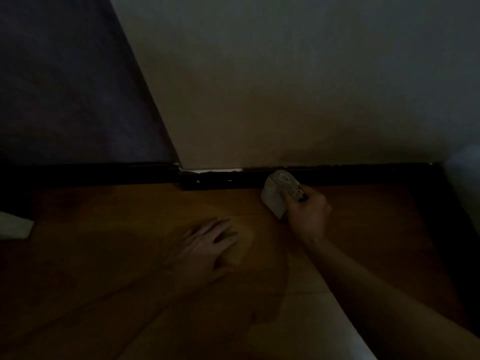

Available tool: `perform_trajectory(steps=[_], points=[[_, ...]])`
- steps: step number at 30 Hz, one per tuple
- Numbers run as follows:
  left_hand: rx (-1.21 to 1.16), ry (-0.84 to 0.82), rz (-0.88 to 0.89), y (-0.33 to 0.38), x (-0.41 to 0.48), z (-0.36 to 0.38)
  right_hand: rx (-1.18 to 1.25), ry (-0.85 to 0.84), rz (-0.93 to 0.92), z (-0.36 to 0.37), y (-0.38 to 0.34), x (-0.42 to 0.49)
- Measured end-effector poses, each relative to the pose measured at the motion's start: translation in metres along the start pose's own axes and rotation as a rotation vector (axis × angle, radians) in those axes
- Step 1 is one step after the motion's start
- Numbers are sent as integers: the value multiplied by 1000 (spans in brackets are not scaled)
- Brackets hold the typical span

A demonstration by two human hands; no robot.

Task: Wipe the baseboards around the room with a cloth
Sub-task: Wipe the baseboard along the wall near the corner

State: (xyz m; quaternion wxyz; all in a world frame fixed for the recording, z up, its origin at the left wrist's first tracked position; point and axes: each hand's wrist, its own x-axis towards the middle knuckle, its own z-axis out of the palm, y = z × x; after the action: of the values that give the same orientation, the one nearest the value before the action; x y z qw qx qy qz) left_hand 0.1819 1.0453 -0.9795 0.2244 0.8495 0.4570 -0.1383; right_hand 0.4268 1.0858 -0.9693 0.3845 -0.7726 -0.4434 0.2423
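- Lighting was very dim; fine detail could not be made out.
- The right hand [307, 210] was closed around a pale, bunched cloth [279, 193], fingers wrapped over its right side.
- The cloth's upper end was pressed against the dark baseboard [350, 175] where it met the floor [117, 255]; its lower part hung just above or on the boards, which of the two could not be determined.
- The right forearm reached in from the lower right corner, bare.
- The left hand [207, 242] lay open, palm down and fingers spread, flat on the wooden floor, well apart from the cloth. It held nothing.
- The baseboard ran along the foot of a light wall [285, 87]. Left of the cloth, the board showed chipped pale patches and a light strip along its top edge.
- At the wall corner the baseboard stepped back and continued left beneath a darker, purplish surface [65, 87].
- A pale object [15, 227] sat at the left edge on the floor; its identity could not be established.
- A lighter patch of floor lay at the bottom, beside the right forearm.
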Motion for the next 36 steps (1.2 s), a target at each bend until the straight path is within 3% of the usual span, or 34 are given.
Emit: perform_trajectory(steps=[3,9,18,32,36], points=[[-46,55,5,-1,-1,4,-36,-21,29,-1,-1,3],[-15,-29,-48,12,3,-6,6,-72,28,-1,-3,6],[-8,-33,-44,7,5,1,231,-156,28,7,-4,-8],[-7,-54,-36,9,8,-2,-14,44,-77,-5,15,8],[-8,-45,-28,8,7,-1,-65,-4,-152,3,10,7]])
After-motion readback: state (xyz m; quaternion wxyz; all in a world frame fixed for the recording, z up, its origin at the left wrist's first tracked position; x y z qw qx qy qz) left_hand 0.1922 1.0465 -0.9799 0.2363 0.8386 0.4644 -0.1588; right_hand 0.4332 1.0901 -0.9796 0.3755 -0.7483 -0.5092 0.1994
